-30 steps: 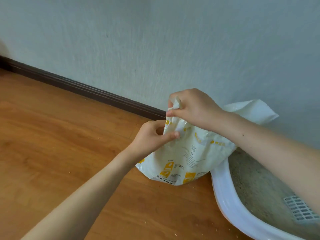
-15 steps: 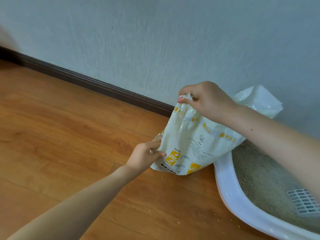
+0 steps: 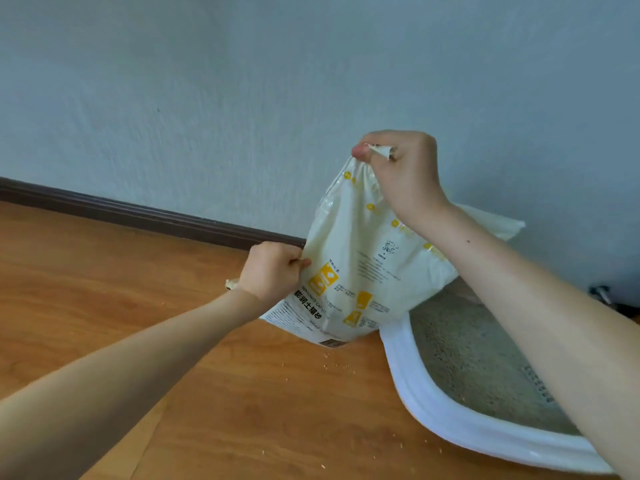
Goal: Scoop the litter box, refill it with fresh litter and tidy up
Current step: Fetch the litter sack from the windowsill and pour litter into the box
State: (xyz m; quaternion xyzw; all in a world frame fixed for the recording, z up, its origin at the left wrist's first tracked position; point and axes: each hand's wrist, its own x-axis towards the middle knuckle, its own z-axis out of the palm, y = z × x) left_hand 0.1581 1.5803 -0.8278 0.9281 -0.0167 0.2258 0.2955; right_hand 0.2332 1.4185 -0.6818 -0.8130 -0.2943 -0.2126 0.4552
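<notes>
A cream litter bag (image 3: 363,271) with yellow print is tipped, its open mouth hanging over the white litter box (image 3: 450,420) at the right. My right hand (image 3: 401,171) pinches one bottom corner of the bag and holds it high. My left hand (image 3: 273,268) grips the bag's lower left edge near the floor. Grey litter (image 3: 478,355) fills the box. A pale slotted scoop (image 3: 540,386) lies in the litter, mostly hidden behind my right forearm.
The wooden floor (image 3: 138,289) spreads to the left, with scattered litter grains (image 3: 332,367) in front of the bag. A dark baseboard (image 3: 138,213) runs along the grey wall (image 3: 277,81). A dark object (image 3: 602,294) shows at the far right.
My right hand has lifted the bag's corner higher, tipping the bag further toward the box. My left hand slid from the upper part of the bag down to its lower left edge.
</notes>
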